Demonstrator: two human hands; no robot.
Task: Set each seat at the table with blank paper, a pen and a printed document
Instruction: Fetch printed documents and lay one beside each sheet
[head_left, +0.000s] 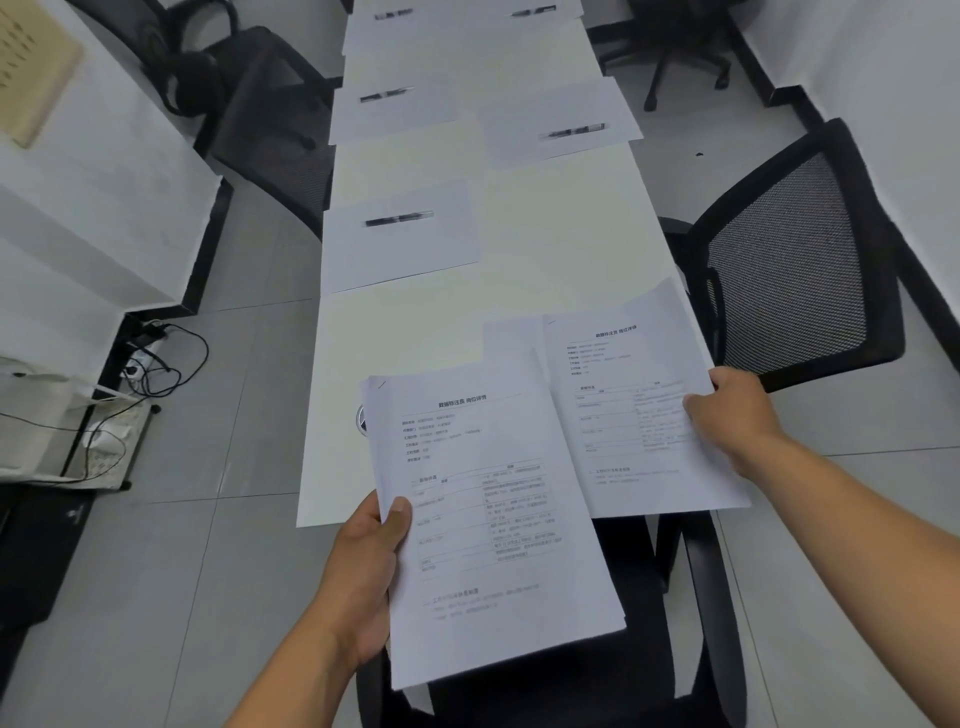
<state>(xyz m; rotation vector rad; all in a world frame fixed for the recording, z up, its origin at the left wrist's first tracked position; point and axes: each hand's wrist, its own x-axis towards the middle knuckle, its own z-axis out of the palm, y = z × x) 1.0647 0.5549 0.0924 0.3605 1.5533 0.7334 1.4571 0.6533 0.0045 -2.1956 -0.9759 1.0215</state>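
The right hand (727, 415) pinches 1 printed document (628, 415), the left hand (369, 551) grips the stack (493, 519); lay it flat before the fingers let go.

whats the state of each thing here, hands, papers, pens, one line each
left hand: grips the stack of printed documents, thumb on top
right hand: holds a single printed document by its right edge, over the table's near right corner
blank sheets: lying flat at the seats further up the table
pens: one lying on each visible blank sheet
mesh chair: at the table's right side, unoccupied
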